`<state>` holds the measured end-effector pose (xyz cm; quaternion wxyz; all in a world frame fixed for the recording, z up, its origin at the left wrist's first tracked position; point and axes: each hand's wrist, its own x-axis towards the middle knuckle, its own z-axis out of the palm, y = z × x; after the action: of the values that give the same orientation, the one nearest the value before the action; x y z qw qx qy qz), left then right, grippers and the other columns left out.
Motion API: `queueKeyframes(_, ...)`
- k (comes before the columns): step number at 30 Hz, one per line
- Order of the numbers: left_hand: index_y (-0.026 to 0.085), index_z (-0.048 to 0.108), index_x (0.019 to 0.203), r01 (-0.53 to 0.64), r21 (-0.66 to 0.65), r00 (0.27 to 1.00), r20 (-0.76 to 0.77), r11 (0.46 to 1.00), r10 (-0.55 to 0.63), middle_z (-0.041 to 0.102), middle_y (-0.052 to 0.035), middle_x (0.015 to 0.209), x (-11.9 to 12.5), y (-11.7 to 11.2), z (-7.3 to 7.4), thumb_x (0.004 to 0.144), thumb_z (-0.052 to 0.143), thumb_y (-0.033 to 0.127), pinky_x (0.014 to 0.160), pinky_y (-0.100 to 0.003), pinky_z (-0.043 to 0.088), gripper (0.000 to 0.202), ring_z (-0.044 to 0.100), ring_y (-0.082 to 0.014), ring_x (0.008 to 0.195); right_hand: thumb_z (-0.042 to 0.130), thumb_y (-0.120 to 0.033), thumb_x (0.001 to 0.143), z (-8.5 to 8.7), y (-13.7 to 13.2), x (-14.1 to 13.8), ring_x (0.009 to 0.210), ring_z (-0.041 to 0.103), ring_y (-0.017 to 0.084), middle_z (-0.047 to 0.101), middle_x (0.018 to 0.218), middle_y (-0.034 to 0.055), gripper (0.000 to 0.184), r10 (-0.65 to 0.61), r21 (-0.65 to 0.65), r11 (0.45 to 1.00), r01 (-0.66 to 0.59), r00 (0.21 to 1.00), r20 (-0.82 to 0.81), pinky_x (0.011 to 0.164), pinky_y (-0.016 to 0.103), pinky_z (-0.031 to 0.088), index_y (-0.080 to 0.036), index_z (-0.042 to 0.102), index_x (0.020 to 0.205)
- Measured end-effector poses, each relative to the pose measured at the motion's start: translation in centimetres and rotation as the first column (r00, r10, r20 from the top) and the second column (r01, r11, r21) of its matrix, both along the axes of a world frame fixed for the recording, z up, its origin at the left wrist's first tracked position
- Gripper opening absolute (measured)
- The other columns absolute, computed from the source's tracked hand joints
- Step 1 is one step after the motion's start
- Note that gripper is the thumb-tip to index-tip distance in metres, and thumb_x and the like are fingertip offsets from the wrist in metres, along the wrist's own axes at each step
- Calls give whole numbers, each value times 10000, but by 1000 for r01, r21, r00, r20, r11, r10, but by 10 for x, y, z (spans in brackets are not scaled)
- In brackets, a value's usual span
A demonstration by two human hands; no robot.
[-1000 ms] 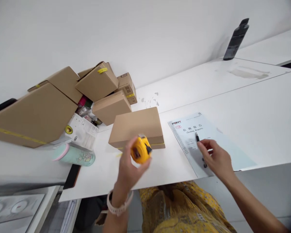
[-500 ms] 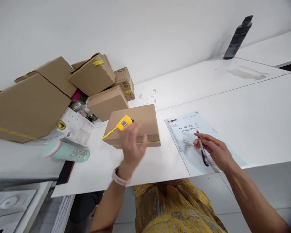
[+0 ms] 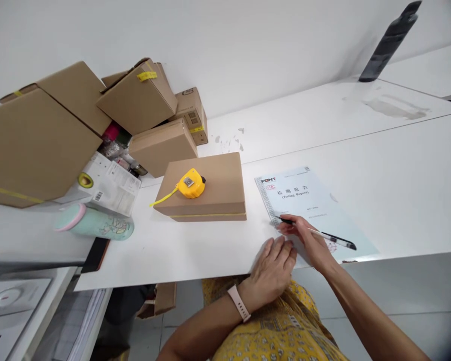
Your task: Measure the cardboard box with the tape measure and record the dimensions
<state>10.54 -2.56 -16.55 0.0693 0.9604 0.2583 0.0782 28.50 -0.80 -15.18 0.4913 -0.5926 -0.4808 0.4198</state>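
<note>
A black-tipped pen (image 3: 325, 234) is pinched in the fingers of my right hand (image 3: 308, 243), its tip over the left edge of a pale blue testing report (image 3: 304, 198). My left hand (image 3: 273, 268) lies flat at the table's front edge, palm down, its fingertips by the report's lower left corner and close to my right hand. It holds nothing. To the left, a yellow tape measure (image 3: 191, 184) rests on top of a closed cardboard box (image 3: 221, 173), with a short length of yellow tape drawn out over the box's left edge.
Several cardboard boxes (image 3: 139, 100) are stacked at the back left. Before them are a white carton with an avocado picture (image 3: 113, 185) and a mint-green bottle (image 3: 101, 220) lying on its side. A dark bottle (image 3: 389, 45) stands at the back right of the white table (image 3: 398, 175).
My left hand has moved from beside the tape measure down and right to the table edge. My right hand has shifted slightly left and down, and the pen now points left.
</note>
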Motion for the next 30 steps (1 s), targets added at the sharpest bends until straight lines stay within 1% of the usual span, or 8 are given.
queueKeyframes(2, 42, 443, 1512, -11, 42, 1000, 11, 999, 11, 517, -162, 1555, 1, 0, 3, 1087, 390, 278, 1282, -469, 237, 489, 379, -325, 1511, 505, -667, 984, -2, 2, -1, 766, 665, 220, 720, 828, 46, 477, -2, -36, 999, 4, 999, 54, 707, 359, 555, -236, 709, 984)
queueKeyframes(4, 52, 456, 1502, -25, 61, 999, 25, 998, 23, 534, -141, 1531, 2, 0, 6, 1089, 365, 237, 1282, -449, 238, 462, 400, -312, 1492, 598, -656, 938, -3, 4, -2, 651, 583, 195, 620, 679, 6, 437, -5, -55, 998, 10, 997, 75, 612, 331, 505, -243, 658, 809)
queueKeyframes(5, 53, 456, 1502, -31, 64, 999, 30, 997, 30, 536, -138, 1525, 2, -1, 7, 1088, 362, 222, 1283, -445, 239, 456, 404, -308, 1487, 635, -648, 918, -4, 5, -2, 609, 546, 181, 582, 646, -10, 423, -5, -61, 998, 9, 998, 56, 573, 319, 479, -247, 629, 784)
queueKeyframes(8, 48, 468, 1485, -39, 56, 998, 43, 998, 36, 538, -150, 1511, 2, -1, 8, 1084, 385, 216, 1281, -444, 255, 443, 413, -300, 1474, 775, -619, 810, -7, 9, -3, 592, 542, 163, 620, 699, -20, 409, -26, -90, 996, 18, 996, -90, 544, 297, 458, -251, 615, 888)
queueKeyframes(10, 55, 493, 1461, -44, 35, 998, 56, 998, 42, 539, -152, 1502, 2, -1, 8, 1081, 411, 235, 1277, -445, 271, 428, 410, -303, 1471, 829, -597, 757, -11, 10, -2, 633, 577, 170, 664, 759, 0, 446, -40, -97, 995, 28, 992, -117, 574, 299, 477, -241, 627, 935)
queueKeyframes(15, 79, 479, 1491, -66, 31, 996, 56, 997, 65, 525, -131, 1511, 2, 0, 5, 1079, 422, 247, 1277, -484, 273, 448, 360, -330, 1503, 687, -578, 892, -19, 9, -1, 565, 521, 160, 573, 635, -17, 360, -84, -70, 993, 90, 993, 83, 520, 290, 426, -240, 589, 814)
queueKeyframes(19, 91, 494, 1488, -59, 69, 997, 47, 996, 56, 507, -129, 1551, 1, -1, 3, 1076, 414, 225, 1274, -496, 280, 441, 384, -327, 1494, 637, -508, 914, -16, 6, -5, 502, 467, 141, 518, 578, -40, 314, -85, 4, 996, 87, 967, 241, 482, 280, 382, -252, 529, 768)
queueKeyframes(30, 89, 508, 1468, -62, 75, 997, 56, 995, 58, 505, -144, 1558, 0, -1, 7, 1055, 400, 182, 1269, -501, 277, 436, 387, -333, 1500, 568, -490, 919, -13, 6, -7, 507, 509, 160, 527, 567, -38, 285, -58, 47, 998, 43, 918, 392, 505, 292, 414, -268, 491, 758)
